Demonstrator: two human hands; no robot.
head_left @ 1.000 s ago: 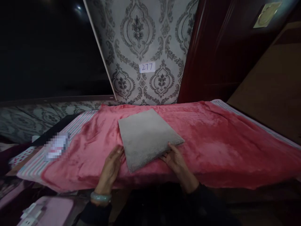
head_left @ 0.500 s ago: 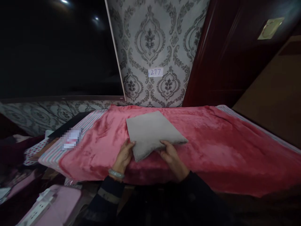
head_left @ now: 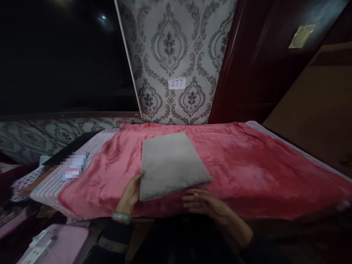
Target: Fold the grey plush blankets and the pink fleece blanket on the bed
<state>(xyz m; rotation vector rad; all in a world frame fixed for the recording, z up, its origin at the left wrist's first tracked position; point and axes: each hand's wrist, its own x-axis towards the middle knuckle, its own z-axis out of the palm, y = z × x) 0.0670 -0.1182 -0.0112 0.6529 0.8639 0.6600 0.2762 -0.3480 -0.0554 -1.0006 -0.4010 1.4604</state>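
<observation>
A flat, squarish grey plush cushion lies in front of me over a pink-red fleece blanket. At the cushion's left edge, near its front corner, my left hand grips it; the fingers go out of sight along and under that edge. My right hand is just in front of the cushion's near edge, blurred, fingers stretched out and holding nothing.
A blurred-out packet lies on the striped sheet at the left. Below it are a pink stool and a white power strip. Behind stand a large dark screen and a patterned wall bearing a "277" label.
My right hand has let go of the cushion's front edge and moved down and right. The cushion now lies flatter and squarer, its front edge straightened. My left hand keeps its left edge.
</observation>
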